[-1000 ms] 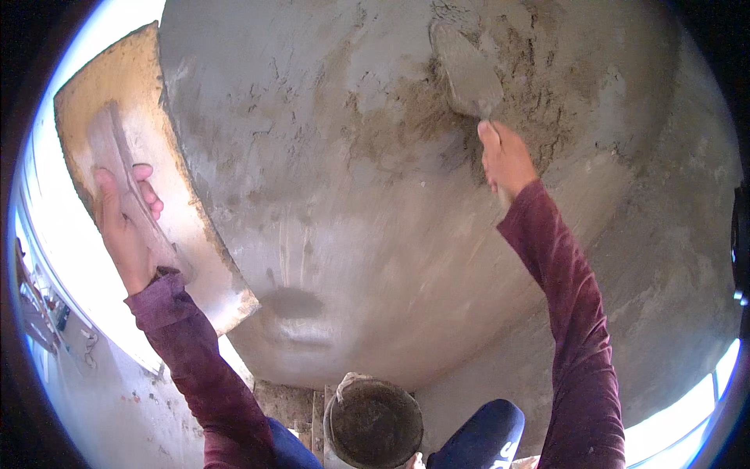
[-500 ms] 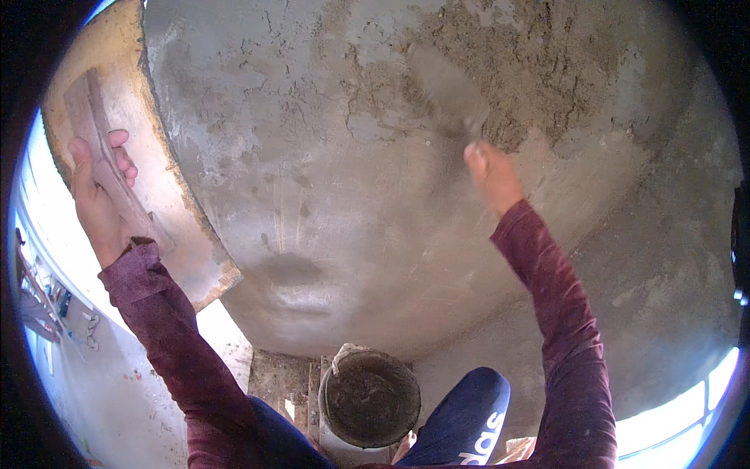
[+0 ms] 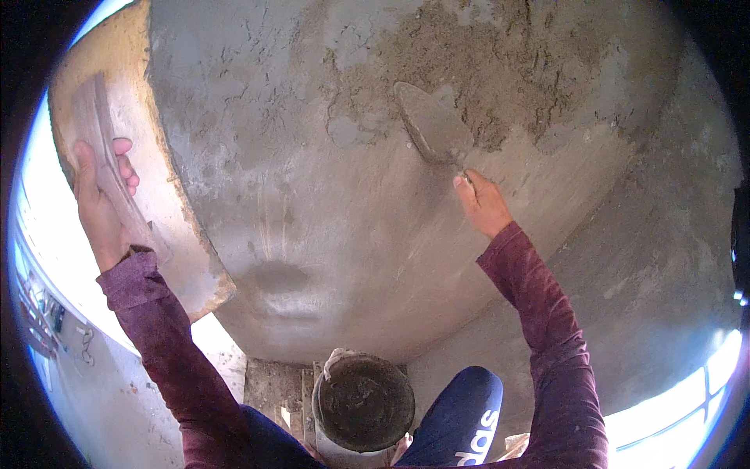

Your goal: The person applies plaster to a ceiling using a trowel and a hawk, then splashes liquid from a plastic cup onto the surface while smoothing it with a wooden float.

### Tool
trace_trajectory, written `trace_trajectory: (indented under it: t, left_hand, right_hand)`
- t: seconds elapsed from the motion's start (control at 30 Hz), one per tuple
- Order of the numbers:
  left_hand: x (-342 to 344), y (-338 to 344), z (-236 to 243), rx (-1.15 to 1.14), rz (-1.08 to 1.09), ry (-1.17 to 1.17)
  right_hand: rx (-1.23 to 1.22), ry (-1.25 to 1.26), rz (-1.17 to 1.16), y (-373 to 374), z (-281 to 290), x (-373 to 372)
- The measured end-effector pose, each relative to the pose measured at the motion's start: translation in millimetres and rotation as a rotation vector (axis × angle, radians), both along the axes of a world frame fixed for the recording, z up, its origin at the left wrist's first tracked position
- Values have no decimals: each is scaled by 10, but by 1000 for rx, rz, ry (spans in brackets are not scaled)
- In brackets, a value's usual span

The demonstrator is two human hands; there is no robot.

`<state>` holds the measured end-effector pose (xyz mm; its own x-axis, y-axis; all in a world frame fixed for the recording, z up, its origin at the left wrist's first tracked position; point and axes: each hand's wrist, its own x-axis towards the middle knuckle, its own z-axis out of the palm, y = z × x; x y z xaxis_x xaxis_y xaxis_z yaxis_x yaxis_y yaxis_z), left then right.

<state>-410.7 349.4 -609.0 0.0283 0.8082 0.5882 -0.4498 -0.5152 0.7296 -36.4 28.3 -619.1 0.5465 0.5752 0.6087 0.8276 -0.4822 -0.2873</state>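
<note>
My right hand [image 3: 482,205] is closed round the handle of a pointed plastering trowel [image 3: 436,121]. The trowel's mortar-smeared blade lies against the grey wall [image 3: 336,203], at the lower edge of a rough, brown patch of mortar [image 3: 531,70]. At the far left, my left hand [image 3: 101,195] grips the long wooden handle [image 3: 101,117] of a large, pale board [image 3: 168,203]. Its thumb is on one side of the handle and its fingertips curl round the other. Dried mortar crusts the board's long edge.
A round bucket [image 3: 364,402] with dark wet mortar stands low in front of me, between my knees. Another grey wall surface [image 3: 625,281] meets the main one at a corner on the right. Clutter [image 3: 43,313] lies on the floor at the far left.
The trowel has come down and slightly left on the wall, its blade tilting differently. The left hand keeps its hold on the board, which shifts only slightly in view.
</note>
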Motion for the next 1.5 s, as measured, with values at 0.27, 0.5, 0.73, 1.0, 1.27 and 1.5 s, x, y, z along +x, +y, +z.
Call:
trace_trajectory:
  t: [0.27,0.5,0.73,1.0,1.27,1.5]
  left_hand:
    - [4,-54,21,-7,-38,-17]
    - [1,-92,69,-5,-52,-11]
    - [34,-178,122,-6,-16,-16]
    - [31,-129,96,-51,-56,-53]
    - [44,-111,79,-66,8,-62]
    - [64,-115,64,-54,43,-67]
  right_hand:
    - [149,7,3,-29,46,39]
    - [154,189,-41,-73,-44,58]
    - [-128,18,-1,-130,-95,29]
    - [254,489,2,-3,309,73]
    - [58,-162,195,17,185,-46]
    - [174,163,204,335,984,-20]
